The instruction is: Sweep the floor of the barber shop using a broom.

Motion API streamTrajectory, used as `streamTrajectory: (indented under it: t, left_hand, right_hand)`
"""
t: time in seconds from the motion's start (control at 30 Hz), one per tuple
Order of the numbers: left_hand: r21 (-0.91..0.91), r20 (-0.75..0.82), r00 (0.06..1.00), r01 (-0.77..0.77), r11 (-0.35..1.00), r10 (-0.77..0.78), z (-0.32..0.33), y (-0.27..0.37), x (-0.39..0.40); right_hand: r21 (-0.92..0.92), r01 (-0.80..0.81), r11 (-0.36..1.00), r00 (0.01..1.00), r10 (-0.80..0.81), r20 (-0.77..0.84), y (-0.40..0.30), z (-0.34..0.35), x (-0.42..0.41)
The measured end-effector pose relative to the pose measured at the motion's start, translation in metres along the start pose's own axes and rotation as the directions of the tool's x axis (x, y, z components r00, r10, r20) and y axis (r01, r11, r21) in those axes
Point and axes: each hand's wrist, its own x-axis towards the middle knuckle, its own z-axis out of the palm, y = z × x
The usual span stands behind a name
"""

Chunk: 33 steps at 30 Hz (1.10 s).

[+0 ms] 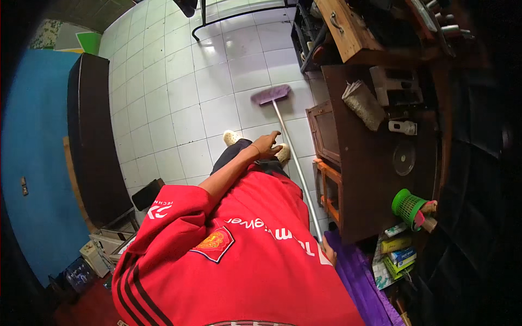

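A broom with a purple head and a long silvery metal handle stretches over the white tiled floor. My right hand is closed around the handle's near end, low beside my red jersey, which partly hides it. My left hand reaches across in front of my body, fingers apart and holding nothing. It hovers over my cream clog, a short way left of the handle. The bristles rest on the tiles ahead of my feet.
On the right stand a dark wooden cabinet, an orange wooden stool and a black rack. A green plastic basket sits on the cabinet. Metal furniture legs stand ahead; a long dark box-like piece lines the left.
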Motion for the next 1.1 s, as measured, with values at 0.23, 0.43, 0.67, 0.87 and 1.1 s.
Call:
streamTrajectory:
  t: [0.23, 0.43, 0.67, 0.87, 1.1]
  left_hand:
    - [0.069, -0.011, 1.000, 0.000, 0.998, 0.001, -0.016, -0.012, -0.003]
    - [0.071, -0.055, 0.998, 0.039, 0.997, -0.035, -0.010, -0.023, -0.022]
    - [0.036, -0.095, 0.994, 0.061, 0.998, -0.057, -0.015, -0.023, -0.046]
    - [-0.064, -0.150, 0.985, 0.073, 0.995, -0.082, -0.025, -0.027, -0.035]
    - [-0.070, -0.107, 0.993, 0.052, 0.996, -0.060, -0.031, -0.035, -0.020]
  right_hand:
    - [-0.104, 0.320, 0.942, 0.938, -0.330, -0.103, -0.047, 0.033, 0.089]
    - [-0.122, 0.346, 0.930, 0.930, -0.357, -0.085, -0.222, 0.062, 0.263]
    - [-0.032, 0.632, 0.774, 0.743, -0.618, -0.258, -0.252, 0.026, 0.228]
    - [0.125, 0.374, 0.919, 0.926, -0.378, 0.009, -0.082, -0.035, 0.091]
    - [-0.087, 0.235, 0.968, 0.970, -0.228, 0.087, -0.045, -0.048, 0.058]
